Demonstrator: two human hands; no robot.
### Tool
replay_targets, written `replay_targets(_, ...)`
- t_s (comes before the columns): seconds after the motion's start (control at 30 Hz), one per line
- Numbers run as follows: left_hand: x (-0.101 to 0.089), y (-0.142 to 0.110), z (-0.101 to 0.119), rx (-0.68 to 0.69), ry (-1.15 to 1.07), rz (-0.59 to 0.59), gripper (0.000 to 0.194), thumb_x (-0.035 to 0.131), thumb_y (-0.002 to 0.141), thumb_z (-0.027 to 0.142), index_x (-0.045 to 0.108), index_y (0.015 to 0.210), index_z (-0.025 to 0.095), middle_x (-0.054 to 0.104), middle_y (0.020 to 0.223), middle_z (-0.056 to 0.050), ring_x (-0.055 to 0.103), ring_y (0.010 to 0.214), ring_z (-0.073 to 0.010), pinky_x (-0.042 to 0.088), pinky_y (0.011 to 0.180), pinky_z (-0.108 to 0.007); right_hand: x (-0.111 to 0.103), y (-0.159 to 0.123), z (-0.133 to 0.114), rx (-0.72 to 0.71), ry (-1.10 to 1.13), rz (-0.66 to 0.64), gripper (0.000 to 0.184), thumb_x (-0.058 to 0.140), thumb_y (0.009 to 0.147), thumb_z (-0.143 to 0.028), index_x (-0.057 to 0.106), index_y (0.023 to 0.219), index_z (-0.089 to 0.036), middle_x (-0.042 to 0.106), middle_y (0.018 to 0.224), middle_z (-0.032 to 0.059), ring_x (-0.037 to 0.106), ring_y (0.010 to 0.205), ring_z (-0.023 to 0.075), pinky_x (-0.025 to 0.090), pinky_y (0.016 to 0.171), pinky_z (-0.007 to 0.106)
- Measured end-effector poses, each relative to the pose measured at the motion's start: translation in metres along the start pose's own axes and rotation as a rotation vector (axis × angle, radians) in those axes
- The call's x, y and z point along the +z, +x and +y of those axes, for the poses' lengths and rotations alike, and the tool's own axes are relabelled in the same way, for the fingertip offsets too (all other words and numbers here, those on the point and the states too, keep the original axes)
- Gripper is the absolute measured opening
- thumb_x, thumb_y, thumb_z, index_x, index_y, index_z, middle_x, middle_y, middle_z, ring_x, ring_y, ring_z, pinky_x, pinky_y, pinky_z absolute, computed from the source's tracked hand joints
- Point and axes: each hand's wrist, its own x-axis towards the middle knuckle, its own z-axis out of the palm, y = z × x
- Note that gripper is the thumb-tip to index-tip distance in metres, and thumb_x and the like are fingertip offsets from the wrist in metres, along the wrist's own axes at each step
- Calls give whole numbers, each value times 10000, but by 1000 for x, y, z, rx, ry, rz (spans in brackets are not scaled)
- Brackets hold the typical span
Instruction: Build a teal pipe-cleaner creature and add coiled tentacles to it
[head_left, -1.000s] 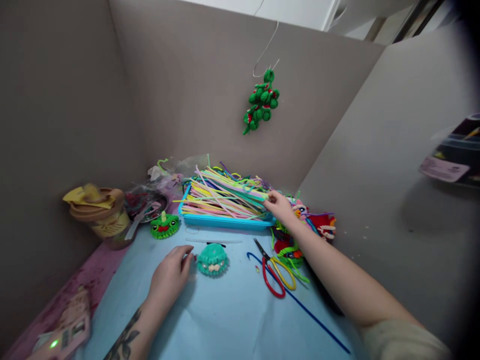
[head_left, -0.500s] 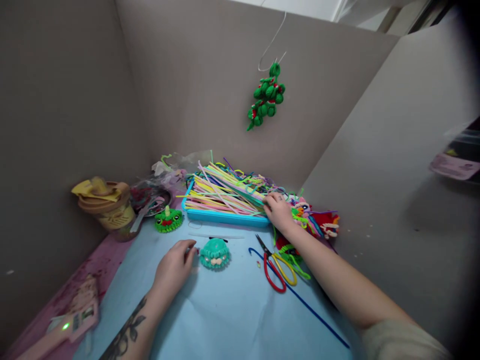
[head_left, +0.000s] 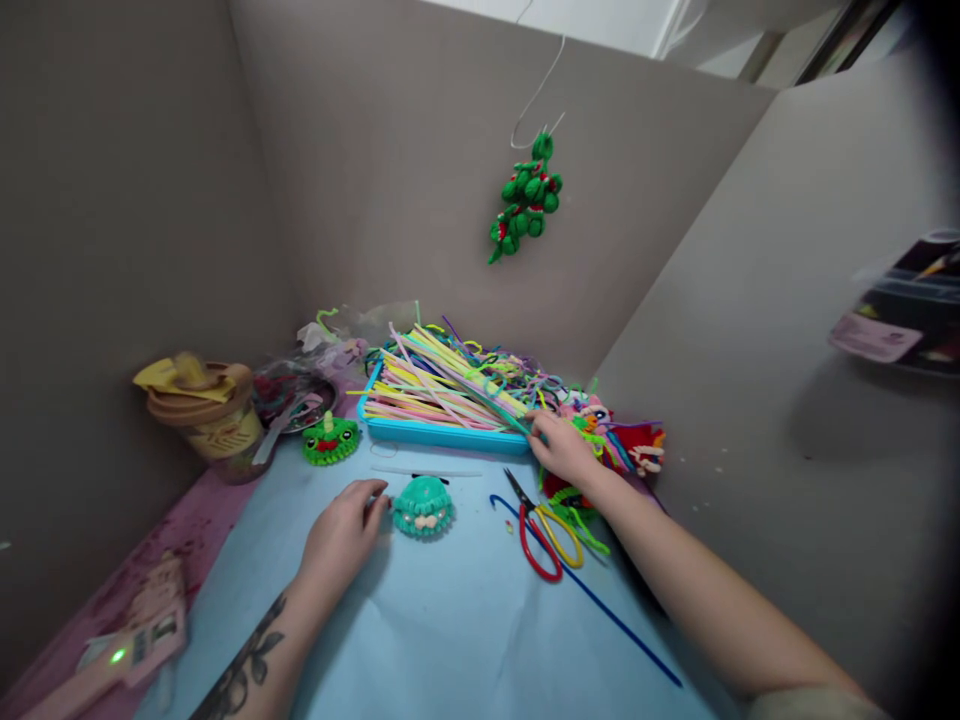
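My left hand (head_left: 346,530) rests on the blue cloth with its fingers curled, the fingertips close beside a teal fuzzy figure (head_left: 423,507) with pale beads along its front. A tiny dark bit shows at those fingertips, too small to name. At the right end of a blue tray (head_left: 442,434), my right hand (head_left: 562,447) pinches a green pipe cleaner (head_left: 504,408) that lies across the heap. Yellow, pink and mint pipe cleaners (head_left: 427,385) fill the tray. Scissors (head_left: 541,530) with one red and one yellow handle lie across a dark blue pipe cleaner (head_left: 619,628).
A green fuzzy figure (head_left: 330,440) sits left of the tray, by a lidded cup (head_left: 217,415). A pink device (head_left: 142,640) with a green light lies front left. Colourful finished pieces (head_left: 630,445) crowd the right. Green pieces (head_left: 529,195) hang from a wire.
My right hand has come a little toward me, drawing the green pipe cleaner slightly out over the tray's edge. My left hand stays beside the teal figure. The view has shifted slightly.
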Motion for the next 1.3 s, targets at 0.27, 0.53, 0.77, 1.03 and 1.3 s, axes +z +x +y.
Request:
replay_targets(0.27, 1, 2, -2, -2, -8, 11, 312, 395, 861, 351, 615, 1004, 182, 658, 1022, -71, 608, 930, -218, 473, 802, -334, -6, -23, -3, -127, 108, -123, 158, 445, 706, -59, 448, 683, -215, 626, 1075, 122, 470, 1208, 252, 448, 862, 392)
replay_targets(0.53, -7, -2, 22, 56, -91, 129, 290, 389, 879, 340, 605, 1001, 188, 650, 983, -69, 606, 820, -185, 484, 759, -309, -11, -38, -19, -131, -79, -83, 151, 476, 675, -47, 500, 660, -195, 559, 1230, 106, 412, 1227, 284, 324, 991, 503)
replay_targets(0.77, -8, 64, 101, 561, 226, -99, 267, 445, 864, 224, 623, 1063, 231, 595, 1172, -73, 531, 1065, -235, 434, 879, -360, -18, -59, -18, 106, -274, 55, 107, 473, 757, -110, 514, 701, -192, 596, 840, 91, 526, 900, 257, 424, 789, 383)
replay_targets(1.03, 39, 182, 108, 728, 556, -264, 357, 394, 891, 310, 551, 1208, 264, 356, 1451, -30, 330, 1298, -299, 367, 951, -474, -50, -85, -10, 232, -379, 97, 152, 450, 730, -79, 482, 653, -205, 595, 797, 76, 525, 856, 242, 423, 741, 341)
replay_targets(1.3, 35, 205, 84, 618, 502, -334, 393, 409, 873, 321, 508, 1246, 251, 309, 1476, -24, 291, 1333, -262, 337, 1009, -422, -136, -204, -5, 582, -386, 239, 163, 467, 748, -321, 460, 609, -236, 579, 679, 44, 525, 632, 218, 405, 567, 326)
